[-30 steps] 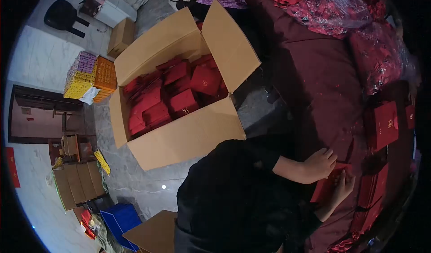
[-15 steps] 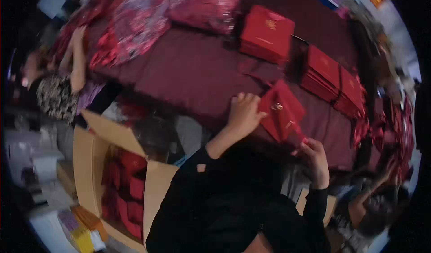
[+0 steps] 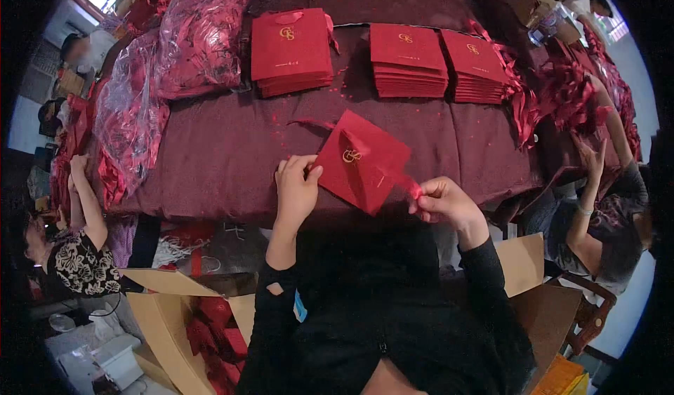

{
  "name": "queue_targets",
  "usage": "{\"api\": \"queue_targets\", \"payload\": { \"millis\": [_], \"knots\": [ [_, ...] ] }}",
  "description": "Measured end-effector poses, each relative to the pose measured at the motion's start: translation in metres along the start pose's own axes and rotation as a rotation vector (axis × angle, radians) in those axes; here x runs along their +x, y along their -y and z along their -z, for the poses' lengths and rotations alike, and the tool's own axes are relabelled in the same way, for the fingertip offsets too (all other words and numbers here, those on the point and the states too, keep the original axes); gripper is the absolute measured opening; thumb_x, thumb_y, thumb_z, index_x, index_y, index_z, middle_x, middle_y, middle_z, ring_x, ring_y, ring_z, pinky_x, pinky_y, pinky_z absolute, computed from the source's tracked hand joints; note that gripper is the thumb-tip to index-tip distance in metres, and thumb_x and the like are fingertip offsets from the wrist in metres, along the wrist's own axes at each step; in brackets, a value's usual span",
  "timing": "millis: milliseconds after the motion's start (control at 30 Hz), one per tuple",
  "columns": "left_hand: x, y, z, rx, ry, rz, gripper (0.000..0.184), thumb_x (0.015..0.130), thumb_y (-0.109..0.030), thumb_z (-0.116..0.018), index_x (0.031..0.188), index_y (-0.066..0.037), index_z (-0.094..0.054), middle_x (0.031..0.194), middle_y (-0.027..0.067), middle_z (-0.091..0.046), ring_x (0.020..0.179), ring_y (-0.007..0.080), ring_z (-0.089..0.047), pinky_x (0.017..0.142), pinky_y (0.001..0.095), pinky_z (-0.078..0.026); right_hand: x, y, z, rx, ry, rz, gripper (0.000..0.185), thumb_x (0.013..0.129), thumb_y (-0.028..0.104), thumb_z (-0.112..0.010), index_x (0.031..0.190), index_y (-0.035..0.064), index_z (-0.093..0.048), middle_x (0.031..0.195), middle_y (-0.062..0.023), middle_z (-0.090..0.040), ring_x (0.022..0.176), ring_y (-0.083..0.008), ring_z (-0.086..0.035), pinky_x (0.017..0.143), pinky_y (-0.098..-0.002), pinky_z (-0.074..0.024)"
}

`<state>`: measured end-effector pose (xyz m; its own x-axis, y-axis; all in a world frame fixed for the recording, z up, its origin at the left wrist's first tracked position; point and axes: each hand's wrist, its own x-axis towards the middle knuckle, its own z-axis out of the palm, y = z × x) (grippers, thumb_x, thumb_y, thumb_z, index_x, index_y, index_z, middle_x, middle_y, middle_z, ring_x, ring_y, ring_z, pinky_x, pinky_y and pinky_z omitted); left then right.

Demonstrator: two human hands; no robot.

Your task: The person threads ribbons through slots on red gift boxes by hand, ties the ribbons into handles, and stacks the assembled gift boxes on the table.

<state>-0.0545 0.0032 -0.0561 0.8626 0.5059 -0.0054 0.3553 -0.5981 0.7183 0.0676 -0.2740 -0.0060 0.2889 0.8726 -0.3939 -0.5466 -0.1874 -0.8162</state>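
Observation:
A red paper gift bag with a gold monogram lies flat and turned cornerwise on the maroon tablecloth, in front of me. Beside its left corner rests my left hand, fingers apart, the thumb at the bag's edge. My right hand is closed, pinching the end of a red ribbon that runs across the bag's face to its lower right side. Another ribbon trails out from the bag's upper left edge onto the cloth.
Stacks of matching red bags stand along the far side. Plastic sacks of red ribbon lie at the left. Below left, an open carton holds red items. Co-workers sit at both table ends, one with raised hands.
My view has turned, so the stacks now sit more level ahead. The bag lies more squarely before me, its ribbon still pinched in my right hand. My left hand stays at its left edge.

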Motion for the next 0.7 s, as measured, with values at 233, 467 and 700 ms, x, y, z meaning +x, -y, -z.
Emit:
{"api": "queue_targets", "payload": {
  "millis": [233, 467, 700],
  "knots": [
    [-0.001, -0.011, 0.004, -0.096, -0.035, 0.052, 0.023, 0.083, -0.013, -0.065, 0.103, -0.004, -0.067, 0.087, 0.0075, -0.061, 0.082, 0.0224, -0.051, 0.080, 0.0355, -0.042, 0.067, -0.001, -0.044, 0.042, -0.210, 0.419, 0.012, 0.085, 0.004, -0.065, 0.096, -0.0017, -0.062, 0.083, -0.0099, -0.064, 0.065, -0.0129, -0.058, 0.059, -0.0236, -0.0473],
    [-0.001, -0.005, 0.003, -0.141, -0.067, 0.028, 0.021, 0.078, -0.012, -0.068, 0.099, -0.006, -0.068, 0.084, 0.0050, -0.062, 0.081, 0.0228, -0.052, 0.080, 0.0352, -0.041, 0.129, -0.029, -0.050, -0.246, -0.414, 0.474, 0.012, 0.084, 0.000, -0.064, 0.094, -0.0045, -0.060, 0.081, -0.0079, -0.065, 0.067, -0.0111, -0.061, 0.063, -0.0241, -0.0503],
    [0.001, -0.001, 0.000, -0.171, -0.052, 0.007, 0.019, 0.079, -0.013, -0.067, 0.096, -0.006, -0.068, 0.083, 0.0046, -0.062, 0.082, 0.0230, -0.052, 0.079, 0.0364, -0.040, 0.127, -0.029, -0.049, -0.475, -0.430, 0.462, 0.010, 0.082, 0.003, -0.066, 0.090, -0.0023, -0.063, 0.080, -0.0047, -0.065, 0.070, -0.0087, -0.060, 0.063, -0.0232, -0.0486]
  ]
}}
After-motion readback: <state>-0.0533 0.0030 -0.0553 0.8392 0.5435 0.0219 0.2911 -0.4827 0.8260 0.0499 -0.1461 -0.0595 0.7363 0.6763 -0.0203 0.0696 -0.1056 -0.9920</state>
